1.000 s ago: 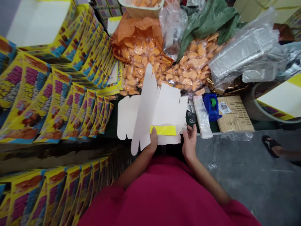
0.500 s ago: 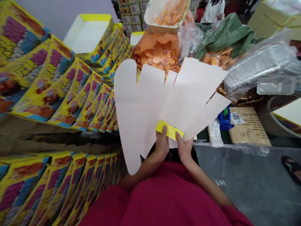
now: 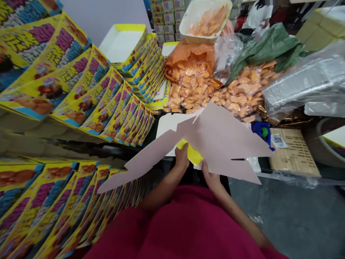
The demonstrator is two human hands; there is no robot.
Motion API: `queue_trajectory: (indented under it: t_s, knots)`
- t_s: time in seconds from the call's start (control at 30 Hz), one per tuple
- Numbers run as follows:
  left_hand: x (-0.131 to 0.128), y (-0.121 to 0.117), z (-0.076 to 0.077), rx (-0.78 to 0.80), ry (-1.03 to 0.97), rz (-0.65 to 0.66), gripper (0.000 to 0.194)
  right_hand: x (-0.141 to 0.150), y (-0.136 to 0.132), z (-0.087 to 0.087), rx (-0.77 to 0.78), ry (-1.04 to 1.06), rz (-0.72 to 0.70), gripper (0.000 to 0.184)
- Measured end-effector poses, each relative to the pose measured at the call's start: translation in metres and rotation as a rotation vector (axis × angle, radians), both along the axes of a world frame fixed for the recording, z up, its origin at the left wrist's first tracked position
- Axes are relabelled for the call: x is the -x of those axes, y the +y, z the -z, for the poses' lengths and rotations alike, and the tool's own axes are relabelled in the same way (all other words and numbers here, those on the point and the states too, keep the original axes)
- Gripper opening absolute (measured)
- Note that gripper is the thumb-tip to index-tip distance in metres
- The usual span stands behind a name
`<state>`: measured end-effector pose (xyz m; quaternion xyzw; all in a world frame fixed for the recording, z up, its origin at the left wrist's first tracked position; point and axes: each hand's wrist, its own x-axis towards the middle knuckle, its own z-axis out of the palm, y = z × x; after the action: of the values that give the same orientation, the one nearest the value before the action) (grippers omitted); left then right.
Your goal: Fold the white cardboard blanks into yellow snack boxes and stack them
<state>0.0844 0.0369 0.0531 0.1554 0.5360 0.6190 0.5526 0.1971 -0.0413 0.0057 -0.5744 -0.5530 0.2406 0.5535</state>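
I hold a flat die-cut carton blank [image 3: 215,140], white side up, with a yellow flap [image 3: 192,154] folded toward me at its near edge. My left hand [image 3: 182,158] pinches the blank at the flap's left end, thumb on top. My right hand [image 3: 211,177] grips the near edge just right of the flap, partly under the card. The blank's left wing slopes down to the left and its right wing spreads over the table edge. Another white blank [image 3: 167,124] lies on the table beneath.
Rows of folded yellow printed cartons [image 3: 113,108] fill the left, with more stacked below [image 3: 40,201]. Bags of orange snacks [image 3: 188,86] lie beyond, a tub of them [image 3: 205,19] behind. A blue tape dispenser [image 3: 262,131], a brown packet [image 3: 289,151] and clear plastic trays [image 3: 302,82] lie right.
The blank went from lying on the table to being lifted upright, and now tilts flatter with its wings spread. My right hand came onto its near edge beside the left.
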Motion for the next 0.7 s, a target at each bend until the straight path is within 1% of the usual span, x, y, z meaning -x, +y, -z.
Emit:
queue_trajectory:
  t_s: [0.13, 0.23, 0.33, 0.43, 0.57, 0.63, 0.7]
  knots:
    - [0.000, 0.002, -0.006, 0.027, 0.032, -0.044, 0.036, -0.001, -0.007, 0.008, 0.016, -0.080, -0.012, 0.043]
    - [-0.003, 0.002, -0.010, 0.050, 0.048, -0.027, 0.032, 0.003, -0.011, 0.012, 0.072, -0.113, -0.011, 0.047]
    - [-0.008, 0.000, -0.013, 0.040, 0.043, 0.039, 0.033, 0.005, -0.011, 0.012, 0.079, -0.038, 0.003, 0.053]
    - [-0.014, -0.007, -0.014, 0.018, 0.002, 0.112, 0.032, 0.005, -0.009, 0.010, 0.036, 0.029, 0.043, 0.054]
    - [-0.020, -0.025, -0.015, 0.010, -0.069, 0.175, 0.029, 0.006, -0.007, 0.008, -0.030, 0.015, 0.158, 0.048]
    - [-0.023, -0.035, -0.014, 0.002, -0.118, 0.229, 0.032, 0.008, -0.007, 0.009, -0.024, 0.014, 0.196, 0.048]
    - [-0.024, -0.041, -0.010, 0.014, -0.117, 0.255, 0.034, 0.011, -0.008, 0.010, -0.005, 0.007, 0.214, 0.050]
